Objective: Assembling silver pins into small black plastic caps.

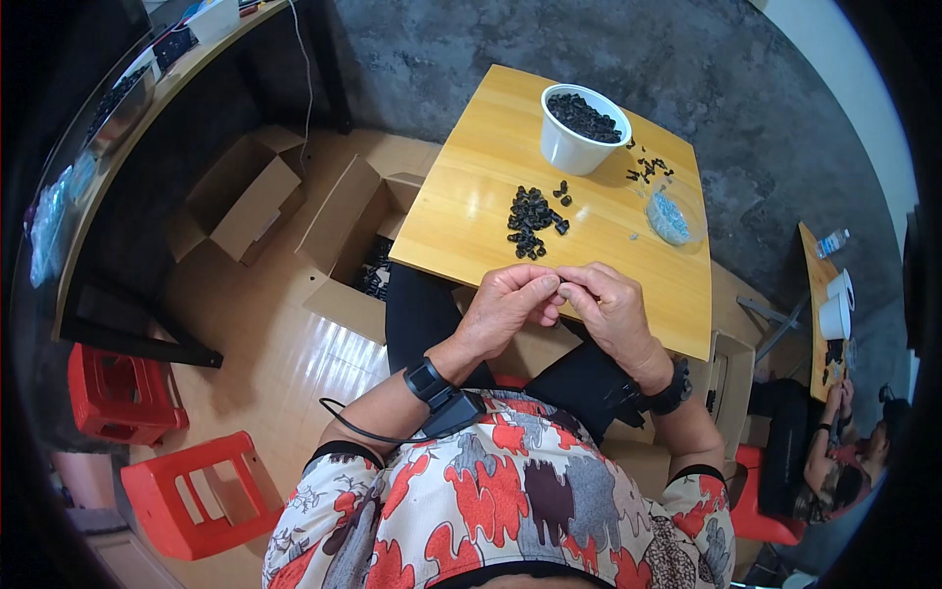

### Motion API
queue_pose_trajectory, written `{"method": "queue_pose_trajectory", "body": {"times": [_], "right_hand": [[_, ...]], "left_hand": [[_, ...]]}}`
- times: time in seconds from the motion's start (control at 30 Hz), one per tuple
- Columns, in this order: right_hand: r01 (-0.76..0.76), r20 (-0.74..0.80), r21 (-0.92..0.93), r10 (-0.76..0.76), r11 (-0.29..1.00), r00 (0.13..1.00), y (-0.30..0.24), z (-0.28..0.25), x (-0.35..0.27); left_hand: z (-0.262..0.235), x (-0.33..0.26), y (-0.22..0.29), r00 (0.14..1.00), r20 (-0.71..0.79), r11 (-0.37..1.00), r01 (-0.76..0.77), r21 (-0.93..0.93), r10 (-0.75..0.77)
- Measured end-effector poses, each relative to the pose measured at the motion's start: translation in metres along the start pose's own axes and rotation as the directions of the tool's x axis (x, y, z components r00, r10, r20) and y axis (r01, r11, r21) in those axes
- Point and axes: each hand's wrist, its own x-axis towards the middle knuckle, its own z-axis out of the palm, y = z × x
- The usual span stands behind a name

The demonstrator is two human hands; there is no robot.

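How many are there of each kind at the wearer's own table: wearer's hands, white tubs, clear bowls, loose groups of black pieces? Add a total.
Hands: 2 (left hand, right hand)
White tub: 1
Clear bowl: 1
Black-piece groups: 2 (middle pile, scatter beside the bowl)
Total: 6

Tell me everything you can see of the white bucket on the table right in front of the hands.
The white bucket is round and open-topped, smooth like plastic, with a thick rim and walls narrowing toward the base. No lid is on it. Small black pieces fill it nearly to the rim. It stands upright on the far part of the yellowish wood-look table. Neither the left hand nor the right hand touches it. Its far outer wall is hidden.
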Motion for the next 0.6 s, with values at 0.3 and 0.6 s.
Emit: {"method": "queue_pose_trajectory", "body": {"times": [0.3, 0.6], "right_hand": [[0.034, -0.184, -0.143, -0.061, 0.989, 0.981, -0.001, 0.027, -0.017], [0.117, -0.17, -0.43, -0.208, 0.895, 0.963, 0.01, 0.032, -0.013]], "left_hand": [[0.012, 0.001, -0.009, 0.998, -0.069, 0.993, -0.003, -0.117, -0.005], [0.016, 0.002, -0.002, 0.993, -0.116, 0.987, -0.035, -0.154, 0.017]]}}
